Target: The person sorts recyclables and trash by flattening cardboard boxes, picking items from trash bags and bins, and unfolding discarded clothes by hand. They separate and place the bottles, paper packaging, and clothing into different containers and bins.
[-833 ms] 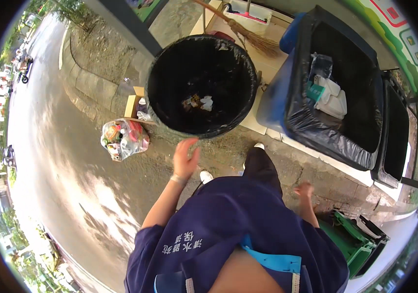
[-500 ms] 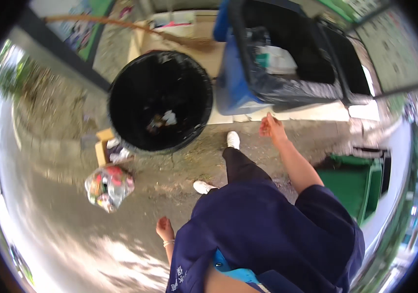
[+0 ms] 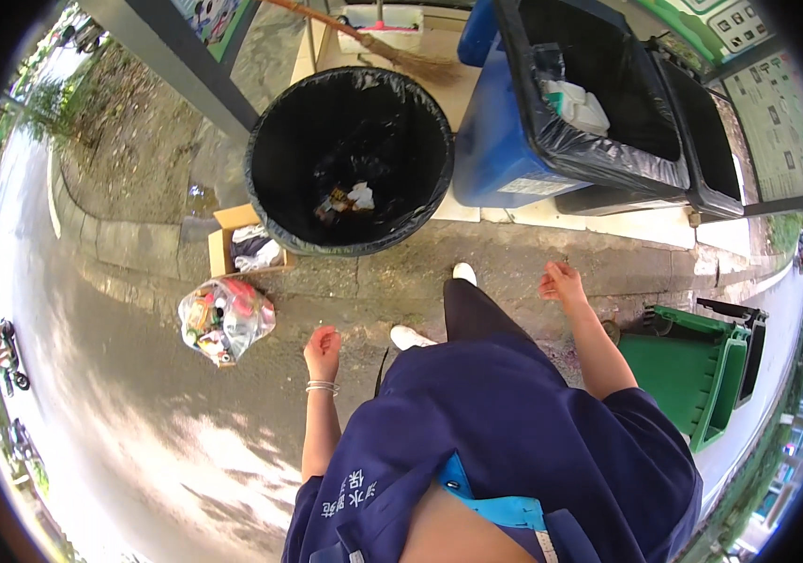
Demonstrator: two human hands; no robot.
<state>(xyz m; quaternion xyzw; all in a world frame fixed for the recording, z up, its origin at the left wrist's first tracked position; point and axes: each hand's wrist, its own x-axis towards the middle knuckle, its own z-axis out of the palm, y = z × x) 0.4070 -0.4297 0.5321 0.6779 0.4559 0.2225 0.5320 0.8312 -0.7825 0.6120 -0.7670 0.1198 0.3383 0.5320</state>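
Observation:
My left hand (image 3: 323, 346), with pale bands at its wrist, hangs in the air with loosely bent fingers and nothing in it. Nearest to it is a clear plastic bag (image 3: 242, 328) of mixed rubbish on the ground. My right hand (image 3: 561, 283) is empty too, its fingers slightly curled and apart, in front of a blue wheeled bin (image 3: 491, 155). Inside that bin's black liner lies a white and green container (image 3: 578, 108). A big round bin (image 3: 270, 230) lined with black plastic stands ahead, some scraps (image 3: 359, 196) at its bottom. Neither hand touches anything.
Beside the bag sits an open cardboard box (image 3: 220, 251) holding cloth. A straw broom (image 3: 420, 64) lies behind the round bin. Another dark bin (image 3: 702, 141) stands right of the blue one. At the right, a green bin (image 3: 678, 371) lies tipped over. A grey post (image 3: 172, 66) rises at the left.
My left hand has come forward and up from beside my body. My right hand has shifted slightly right and nearer to me in view. The whole view has swung, with the bins sitting farther right.

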